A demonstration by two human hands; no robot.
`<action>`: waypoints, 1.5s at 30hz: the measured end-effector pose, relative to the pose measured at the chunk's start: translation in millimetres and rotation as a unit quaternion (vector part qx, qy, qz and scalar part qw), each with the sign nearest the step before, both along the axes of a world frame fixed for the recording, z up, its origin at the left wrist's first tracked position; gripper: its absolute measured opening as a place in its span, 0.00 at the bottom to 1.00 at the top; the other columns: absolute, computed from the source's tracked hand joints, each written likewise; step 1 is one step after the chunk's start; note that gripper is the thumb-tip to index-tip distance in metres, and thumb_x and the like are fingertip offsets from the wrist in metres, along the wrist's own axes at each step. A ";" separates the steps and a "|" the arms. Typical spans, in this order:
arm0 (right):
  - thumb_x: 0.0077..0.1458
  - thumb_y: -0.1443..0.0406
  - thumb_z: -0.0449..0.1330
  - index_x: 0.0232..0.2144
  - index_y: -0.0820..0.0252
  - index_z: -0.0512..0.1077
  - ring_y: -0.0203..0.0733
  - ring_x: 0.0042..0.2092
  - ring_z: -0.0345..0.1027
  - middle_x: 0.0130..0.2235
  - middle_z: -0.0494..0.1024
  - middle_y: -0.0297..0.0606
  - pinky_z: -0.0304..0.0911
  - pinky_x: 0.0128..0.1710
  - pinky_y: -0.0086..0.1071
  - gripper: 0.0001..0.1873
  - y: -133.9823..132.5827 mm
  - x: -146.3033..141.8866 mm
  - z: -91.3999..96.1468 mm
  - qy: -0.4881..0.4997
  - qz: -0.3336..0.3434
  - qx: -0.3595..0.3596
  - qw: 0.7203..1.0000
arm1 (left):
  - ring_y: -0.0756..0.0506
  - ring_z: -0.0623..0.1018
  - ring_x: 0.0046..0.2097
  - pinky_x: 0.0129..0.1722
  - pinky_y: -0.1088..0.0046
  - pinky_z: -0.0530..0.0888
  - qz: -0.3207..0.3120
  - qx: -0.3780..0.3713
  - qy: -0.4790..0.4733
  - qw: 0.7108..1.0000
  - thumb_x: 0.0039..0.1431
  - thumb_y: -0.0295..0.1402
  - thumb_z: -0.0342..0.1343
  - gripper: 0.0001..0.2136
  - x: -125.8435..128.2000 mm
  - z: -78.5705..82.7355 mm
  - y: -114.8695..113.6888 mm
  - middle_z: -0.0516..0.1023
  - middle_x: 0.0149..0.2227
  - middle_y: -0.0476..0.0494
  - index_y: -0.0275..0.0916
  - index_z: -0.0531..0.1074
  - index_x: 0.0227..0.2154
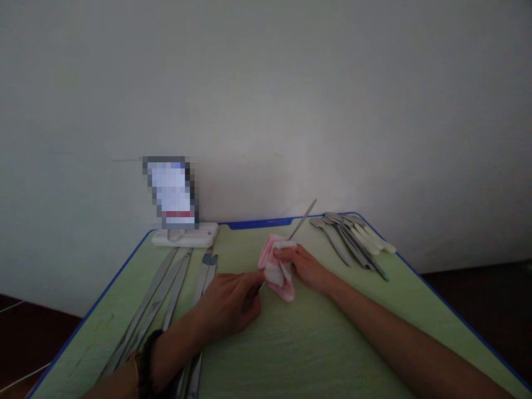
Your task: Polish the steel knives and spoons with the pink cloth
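A slim metal piece of cutlery [303, 218] slants up and to the right above the table. Its middle is wrapped in a pink and white cloth [279, 271], so its kind cannot be told. My right hand [305, 266] is closed around the cloth, thumb on top. Left of it, my left hand [230, 299] is closed at the lower end of the cutlery, right beside the cloth; its fingertips are partly hidden. Long flat metal pieces [152, 296], possibly knives, lie beneath and beside my left forearm.
At the right back, a spoon [332, 241] lies next to a pile of metal cutlery [351, 241] and several white handles [368, 238]. A blurred-out screen [172, 191] stands on a white base [187, 235] at the back left. The green table [316, 343] has a blue edge against the wall.
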State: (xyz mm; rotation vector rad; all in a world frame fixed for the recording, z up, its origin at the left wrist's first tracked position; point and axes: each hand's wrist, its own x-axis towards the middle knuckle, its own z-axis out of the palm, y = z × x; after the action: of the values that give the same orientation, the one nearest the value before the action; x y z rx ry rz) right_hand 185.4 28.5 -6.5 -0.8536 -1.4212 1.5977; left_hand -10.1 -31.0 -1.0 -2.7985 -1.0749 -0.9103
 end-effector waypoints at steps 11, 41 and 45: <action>0.49 0.57 0.59 0.20 0.62 0.68 0.32 0.23 0.57 0.20 0.68 0.30 0.52 0.24 0.27 0.15 -1.4 2.1 2.1 -0.039 0.065 0.019 0.997 | 0.48 0.72 0.25 0.25 0.75 0.63 0.026 -0.111 0.137 0.984 0.60 0.33 0.46 0.09 -1.1 5.6 4.2 0.73 0.24 0.48 0.39 0.68 0.27; 0.43 0.62 0.63 0.21 0.61 0.69 0.34 0.24 0.62 0.20 0.70 0.29 0.57 0.27 0.28 0.09 3.7 1.9 -7.8 0.096 0.007 -0.085 0.992 | 0.46 0.77 0.27 0.28 0.71 0.65 0.047 -0.162 0.187 0.968 0.65 0.32 0.37 0.18 4.8 7.2 2.2 0.75 0.24 0.46 0.39 0.69 0.25; 0.46 0.59 0.61 0.20 0.61 0.70 0.32 0.22 0.60 0.19 0.70 0.29 0.54 0.24 0.27 0.11 2.3 3.8 -5.7 0.026 0.050 -0.039 0.998 | 0.46 0.76 0.27 0.28 0.71 0.64 0.053 -0.167 0.161 0.971 0.65 0.32 0.39 0.13 3.6 6.4 2.0 0.75 0.25 0.47 0.38 0.68 0.31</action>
State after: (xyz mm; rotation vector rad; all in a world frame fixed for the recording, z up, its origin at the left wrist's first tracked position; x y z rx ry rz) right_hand 189.2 30.7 -12.2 -0.7892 -1.3913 1.7491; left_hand -6.6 -29.0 5.5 -2.9602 -1.4130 -0.2658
